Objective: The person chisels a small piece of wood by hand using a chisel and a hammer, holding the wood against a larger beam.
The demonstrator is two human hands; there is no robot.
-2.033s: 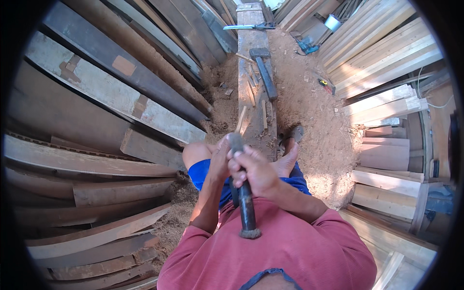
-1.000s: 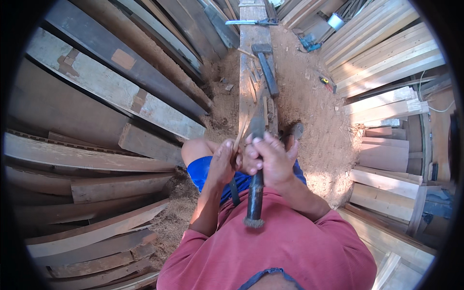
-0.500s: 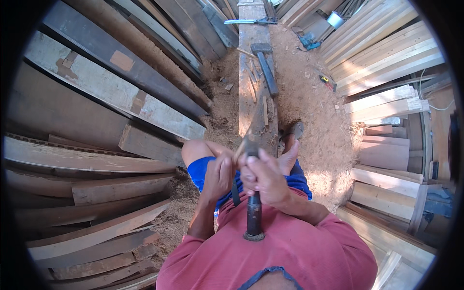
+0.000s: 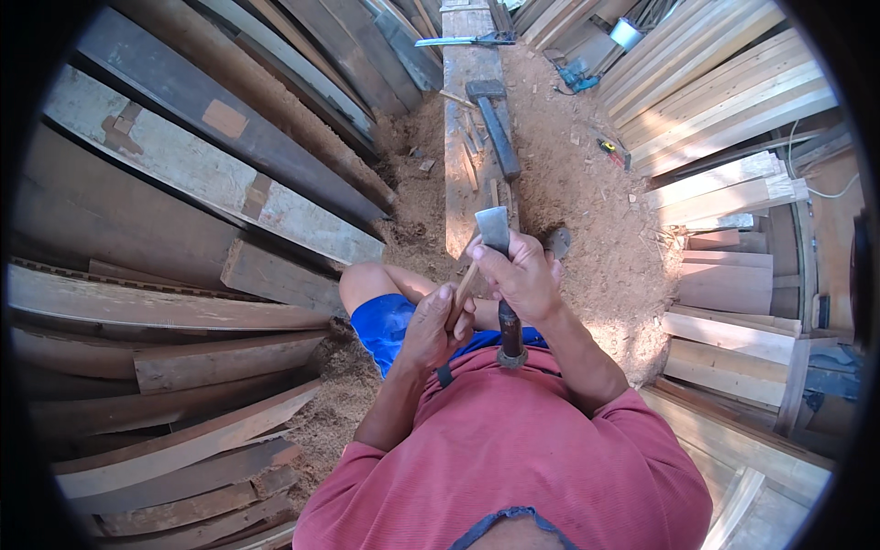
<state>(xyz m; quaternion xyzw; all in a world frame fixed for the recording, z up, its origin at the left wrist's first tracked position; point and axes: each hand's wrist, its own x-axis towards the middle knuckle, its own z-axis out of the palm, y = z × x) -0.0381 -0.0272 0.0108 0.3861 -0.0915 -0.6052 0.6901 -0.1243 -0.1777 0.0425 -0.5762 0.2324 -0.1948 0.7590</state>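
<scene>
My right hand (image 4: 524, 278) is closed round a chisel (image 4: 493, 225), just below its broad metal blade, which points away from me. The chisel's dark handle (image 4: 510, 332) runs back toward my shirt, with its ringed end close to my waist. In my left hand (image 4: 427, 332) is a thin wooden stick (image 4: 463, 291), gripped at its near end. The stick slants up to the right, and its far end meets the right hand's fingertips beside the blade. Whether the blade touches the wood, I cannot tell.
Ahead, a plank bench (image 4: 458, 197) bears a hammer (image 4: 495, 128), wood offcuts (image 4: 468, 168) and a saw (image 4: 466, 40). A blue power tool (image 4: 577, 77) and a small yellow-and-red item (image 4: 614, 153) lie on the sawdust floor (image 4: 587, 220). Boards (image 4: 211, 170) crowd both sides.
The chisel has moved away from my chest, and its blade now shows clearly. Both hands have shifted, the right one outward and slightly right. The stick has stayed in the left hand.
</scene>
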